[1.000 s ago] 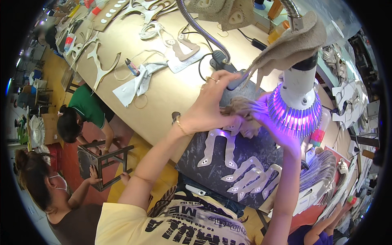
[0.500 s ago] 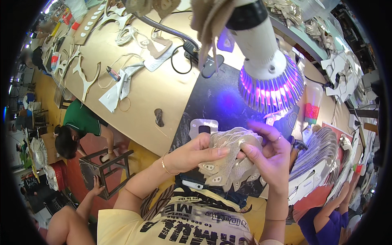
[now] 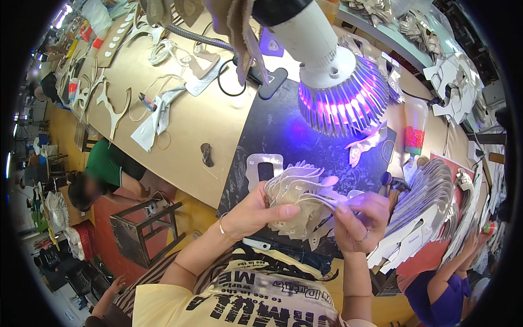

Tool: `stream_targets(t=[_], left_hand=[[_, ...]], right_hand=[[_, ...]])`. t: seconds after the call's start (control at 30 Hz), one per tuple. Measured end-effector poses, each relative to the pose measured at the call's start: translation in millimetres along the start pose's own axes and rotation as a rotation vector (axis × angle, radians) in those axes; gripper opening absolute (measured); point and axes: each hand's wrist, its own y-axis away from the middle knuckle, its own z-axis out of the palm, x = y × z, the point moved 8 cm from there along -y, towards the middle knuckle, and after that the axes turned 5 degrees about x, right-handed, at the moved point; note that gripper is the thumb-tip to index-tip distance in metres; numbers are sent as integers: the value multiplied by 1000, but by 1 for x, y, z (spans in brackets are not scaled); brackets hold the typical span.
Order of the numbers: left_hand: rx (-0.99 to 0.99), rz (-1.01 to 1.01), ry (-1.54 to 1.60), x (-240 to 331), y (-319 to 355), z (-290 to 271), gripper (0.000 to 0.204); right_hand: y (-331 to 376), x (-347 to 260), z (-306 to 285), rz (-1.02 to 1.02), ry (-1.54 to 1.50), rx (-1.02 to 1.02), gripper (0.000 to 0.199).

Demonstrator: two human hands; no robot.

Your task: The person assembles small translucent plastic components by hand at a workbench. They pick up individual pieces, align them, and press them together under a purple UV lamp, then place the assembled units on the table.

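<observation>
Both of your hands are on one fanned stack of pale beige cut shoe-upper pieces (image 3: 297, 199), held up just above the near edge of the black work mat (image 3: 283, 131) on the tan bench (image 3: 201, 131). Your left hand (image 3: 253, 215) has a closed grip on the stack's near left side, thumb laid across the top piece and fingers wrapped underneath. Your right hand (image 3: 359, 220) pinches the far right tips of the pieces between thumb and forefinger, the other fingers curled; a ring shows on one finger.

Judging by the spread of the edges, you are sorting or peeling through the stack, working one piece loose from the others. The next move likely calls for a light pinch on the right and a firm hold on the left, so only a single layer lifts away.

Beyond the grip, the white lamp with its violet-lit finned head (image 3: 340, 92) hangs over the mat. Just past your left grip a white cut-out template (image 3: 264, 166) lies flat on the mat. To the right of your right grip sits a tall pile of grey-white cut pieces (image 3: 425, 207).
</observation>
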Motion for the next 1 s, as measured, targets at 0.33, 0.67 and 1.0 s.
stream_targets(t=[0.33,0.67,1.0], left_hand=[[107,21,-4,5,-2,-11,46],[18,1,-160,7,-2,-6,53],[72,64,-163,14,-2,-4,36]], right_hand=[[-1,5,15,-29,-133,-108,31],[-11,18,23,137,-341,-155,24],[-7,27,30,259,-359,-209,18]])
